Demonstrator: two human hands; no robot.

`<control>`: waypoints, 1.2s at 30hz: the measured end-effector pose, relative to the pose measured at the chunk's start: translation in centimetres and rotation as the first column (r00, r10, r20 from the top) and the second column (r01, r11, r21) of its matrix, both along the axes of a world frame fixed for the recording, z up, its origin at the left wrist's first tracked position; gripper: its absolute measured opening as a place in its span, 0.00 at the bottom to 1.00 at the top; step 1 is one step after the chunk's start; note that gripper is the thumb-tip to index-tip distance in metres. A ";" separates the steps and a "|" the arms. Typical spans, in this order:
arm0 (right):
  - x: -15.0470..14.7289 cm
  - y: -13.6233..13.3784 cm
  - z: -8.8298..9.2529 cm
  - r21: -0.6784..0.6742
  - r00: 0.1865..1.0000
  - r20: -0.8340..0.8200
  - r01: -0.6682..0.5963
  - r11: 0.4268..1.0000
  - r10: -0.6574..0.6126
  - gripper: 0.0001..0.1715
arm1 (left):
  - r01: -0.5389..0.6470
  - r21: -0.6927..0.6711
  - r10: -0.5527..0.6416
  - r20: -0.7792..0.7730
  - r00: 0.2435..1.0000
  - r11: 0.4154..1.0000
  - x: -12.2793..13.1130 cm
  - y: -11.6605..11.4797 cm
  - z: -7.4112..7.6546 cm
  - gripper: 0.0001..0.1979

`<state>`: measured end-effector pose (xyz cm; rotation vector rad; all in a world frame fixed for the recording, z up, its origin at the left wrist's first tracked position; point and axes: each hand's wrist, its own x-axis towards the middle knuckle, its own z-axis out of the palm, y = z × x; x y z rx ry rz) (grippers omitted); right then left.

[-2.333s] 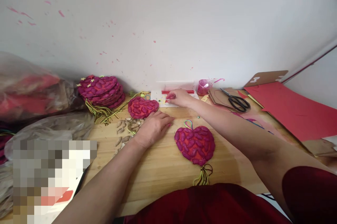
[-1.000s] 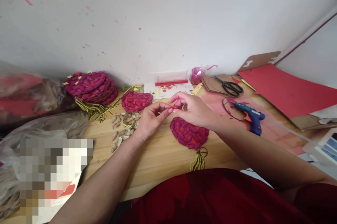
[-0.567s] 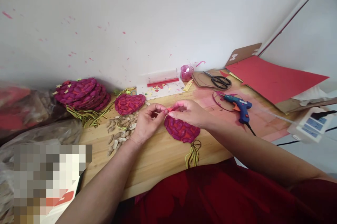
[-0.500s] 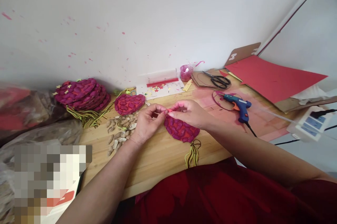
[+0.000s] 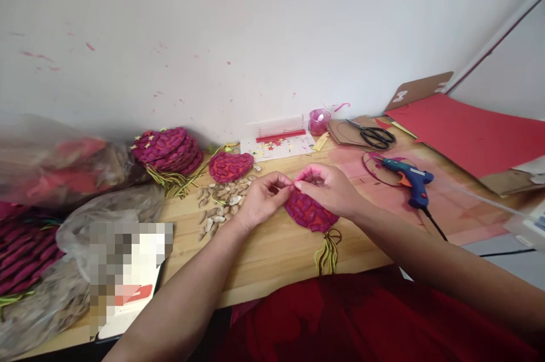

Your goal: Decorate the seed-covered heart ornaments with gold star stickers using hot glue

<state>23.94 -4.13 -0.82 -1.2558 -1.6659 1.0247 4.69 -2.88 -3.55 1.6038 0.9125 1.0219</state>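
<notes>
My left hand (image 5: 264, 200) and my right hand (image 5: 330, 189) meet fingertip to fingertip above a magenta heart ornament (image 5: 313, 213) lying on the wooden table (image 5: 272, 248). Both hands pinch something tiny between thumb and fingers; it is too small to name. The heart is covered in purple-red seed shapes, and a yellow and dark tassel (image 5: 326, 248) hangs from its point toward me. My right hand hides the heart's upper part.
A second heart (image 5: 230, 165) and loose pale seeds (image 5: 221, 203) lie left of my hands, a stack of hearts (image 5: 168, 149) beyond. A sticker sheet (image 5: 279, 146), pink cup (image 5: 318, 121), scissors (image 5: 374, 135), blue glue gun (image 5: 406, 177) and red paper (image 5: 472, 135) lie behind and right. Plastic bags (image 5: 63, 163) fill the left.
My right hand came back from the sticker sheet and joined my left hand over the heart. Since half a second ago the hands stay pinched together; my view shifted left.
</notes>
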 end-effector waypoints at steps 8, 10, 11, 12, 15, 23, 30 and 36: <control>-0.1 -0.6 -0.3 0.001 1.000 -0.002 -0.001 1.000 0.001 0.07 | 0.035 -0.027 -0.036 -0.031 0.999 0.999 -0.1 0.0 0.1 0.11; 0.8 -1.2 0.3 0.011 1.000 0.004 0.023 1.000 -0.023 0.09 | 0.027 -0.029 -0.029 -0.042 0.999 0.999 -0.3 0.1 0.1 0.12; 1.7 -1.6 0.6 0.034 0.999 0.031 0.044 0.998 -0.045 0.10 | 0.014 -0.028 -0.016 -0.048 0.999 1.000 -0.4 0.1 0.1 0.12; 2.9 -2.0 1.1 0.068 0.994 0.079 0.075 0.995 -0.080 0.10 | -0.003 -0.022 0.002 -0.053 0.999 1.000 -0.5 0.2 0.1 0.12; 7.8 -3.7 2.1 0.174 0.901 0.332 0.232 0.957 -0.278 0.13 | -0.029 0.010 0.030 -0.085 0.996 1.000 -0.6 0.4 0.1 0.12; 18.9 -6.3 0.6 0.109 0.455 0.734 0.653 0.749 -0.504 0.25 | -0.020 0.061 0.027 -0.128 0.991 0.998 -0.5 0.5 0.1 0.10; 19.5 -5.4 -0.1 -0.059 0.515 0.755 0.670 0.740 -0.406 0.31 | -0.084 0.075 0.096 -0.174 0.980 0.994 -1.1 0.8 0.0 0.12; 19.5 -4.9 -0.1 -0.063 0.563 0.692 0.670 0.739 -0.451 0.21 | -0.089 0.126 0.117 -0.235 0.965 0.988 -1.4 0.9 0.0 0.12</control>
